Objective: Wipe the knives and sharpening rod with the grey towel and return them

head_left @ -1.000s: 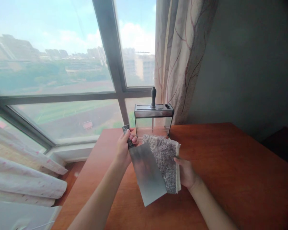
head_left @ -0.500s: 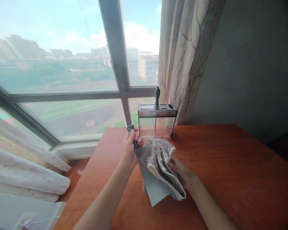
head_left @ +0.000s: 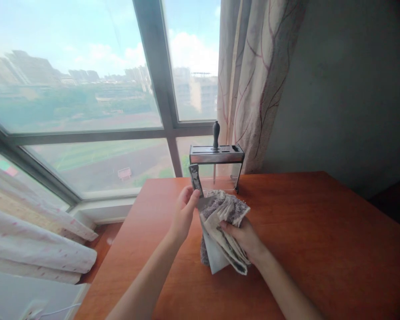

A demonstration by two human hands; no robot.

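Gripping the handle of the cleaver (head_left: pixel 200 195), the left hand (head_left: pixel 184 216) is closed around it, with the handle end pointing up and away and the blade hanging down toward the person. The right hand (head_left: pixel 242 238), just beside the left, is closed on a folded grey cloth (head_left: pixel 224 222) wrapped over the blade, so that only the lower tip of the blade shows below the fabric. Both hands are held above the table (head_left: pixel 303 231). Beyond the hands, against the window (head_left: pixel 86 111), stands a knife holder (head_left: pixel 216 166) with one dark handle projecting from its top; a curtain (head_left: pixel 253 75) hangs beside it. For a clean wipe, keep the handle firmly held, keep thick cloth between the fingers and the edge, and stroke from spine toward edge rather than along it.
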